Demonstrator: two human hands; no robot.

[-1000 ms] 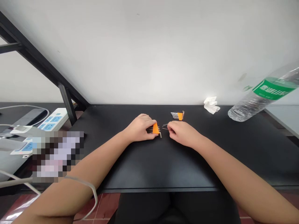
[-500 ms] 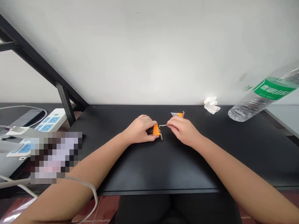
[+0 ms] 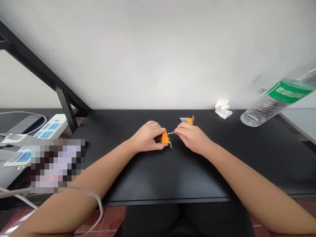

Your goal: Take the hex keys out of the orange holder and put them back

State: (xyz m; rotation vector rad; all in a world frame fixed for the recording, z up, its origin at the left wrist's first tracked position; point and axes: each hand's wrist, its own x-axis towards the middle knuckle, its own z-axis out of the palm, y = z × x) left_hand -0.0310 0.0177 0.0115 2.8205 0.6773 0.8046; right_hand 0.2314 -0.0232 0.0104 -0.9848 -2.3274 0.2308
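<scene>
In my left hand (image 3: 149, 136) is an orange hex key holder (image 3: 165, 137), gripped between thumb and fingers, with several metal hex keys through it. The bent end of one key sticks out at the holder's lower right. My right hand (image 3: 192, 138) pinches a thin metal hex key (image 3: 171, 133), whose far end meets the holder's upper right edge; I cannot tell whether it sits in a slot. Just beyond my right hand lies a second orange hex key holder (image 3: 189, 120) with several keys in it, partly covered by the fingers.
A crumpled white tissue (image 3: 223, 109) and a tilted clear plastic bottle (image 3: 261, 110) with a green label stand at the back right of the black table (image 3: 158, 177). On the left are a white power strip (image 3: 53, 129), a black metal frame (image 3: 65, 107) and a pale cable (image 3: 100, 205) near my left forearm.
My right hand has shifted slightly left, bringing the pinched hex key closer to the orange holder. My left hand stays almost where it was.
</scene>
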